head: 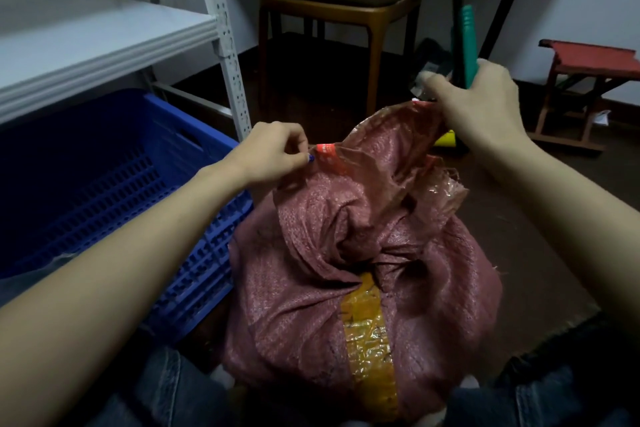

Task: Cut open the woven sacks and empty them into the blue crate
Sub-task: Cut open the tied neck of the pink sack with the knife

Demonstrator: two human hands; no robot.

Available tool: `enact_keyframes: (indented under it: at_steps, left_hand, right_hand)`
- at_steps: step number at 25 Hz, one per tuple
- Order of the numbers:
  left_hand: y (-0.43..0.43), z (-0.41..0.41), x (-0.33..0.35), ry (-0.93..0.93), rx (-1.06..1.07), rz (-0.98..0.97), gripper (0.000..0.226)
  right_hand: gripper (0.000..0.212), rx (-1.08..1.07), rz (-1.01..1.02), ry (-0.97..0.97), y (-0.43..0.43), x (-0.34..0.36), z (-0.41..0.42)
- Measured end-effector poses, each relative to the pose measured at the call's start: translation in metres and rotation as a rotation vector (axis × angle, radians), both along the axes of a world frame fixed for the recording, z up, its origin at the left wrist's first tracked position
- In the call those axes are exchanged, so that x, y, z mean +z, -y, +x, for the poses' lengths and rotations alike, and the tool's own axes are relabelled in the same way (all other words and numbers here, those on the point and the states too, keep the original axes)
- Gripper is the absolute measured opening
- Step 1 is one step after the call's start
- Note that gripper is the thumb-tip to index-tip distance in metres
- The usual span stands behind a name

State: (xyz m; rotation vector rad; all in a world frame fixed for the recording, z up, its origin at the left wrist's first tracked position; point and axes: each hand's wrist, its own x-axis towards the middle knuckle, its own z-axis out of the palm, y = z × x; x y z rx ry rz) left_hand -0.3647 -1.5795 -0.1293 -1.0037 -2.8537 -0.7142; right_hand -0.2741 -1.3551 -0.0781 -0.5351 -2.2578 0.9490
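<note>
Dark floor carries a bulging pink woven sack (346, 270); the slotted blue plastic crate (194, 274) stands just left of it. Left hand (273, 152) pinches the sack's mouth, right hand (485, 104) grips a green-handled cutting tool (467, 38) at its far edge. Best stretch the mouth taut before cutting.

The sack (346, 253) is woven plastic, rough and a little shiny. A strip of glossy, crinkly yellow tape (370, 333) sits on its near side. The blue crate (104, 166) on the left is smooth, hard plastic. The shelf (104, 35) is white painted metal. The far chair (374, 14) looks like smooth wood. The tool (467, 42) has a green plastic handle.
</note>
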Motion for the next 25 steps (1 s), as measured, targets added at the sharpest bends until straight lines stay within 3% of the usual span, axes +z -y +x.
enact_keyframes:
  at_steps: [4,8,10,13,20,25]
  left_hand:
    - [-0.004,0.013,0.012,-0.102,-0.011,0.121,0.007]
    - [-0.001,0.024,0.017,-0.242,-0.058,0.095,0.009]
    - [0.000,0.029,0.019,-0.294,-0.066,0.064,0.011]
    - [0.001,0.033,0.026,-0.327,-0.077,0.111,0.012]
    - [0.005,0.039,0.043,-0.256,-0.096,0.265,0.018]
    - [0.009,0.046,0.050,-0.225,-0.083,0.314,0.036]
  right_hand:
    - [0.020,0.182,0.078,0.000,0.033,0.007,0.007]
    - [0.032,0.323,-0.030,0.363,0.053,-0.004,0.007]
    - [0.042,0.282,0.038,0.424,0.056,-0.009,0.008]
    - [0.045,0.213,0.104,0.313,0.057,-0.010,0.006]
    - [0.049,0.210,-0.241,0.087,0.061,-0.016,-0.005]
    - [0.035,0.396,-0.528,0.088,0.062,-0.023,-0.015]
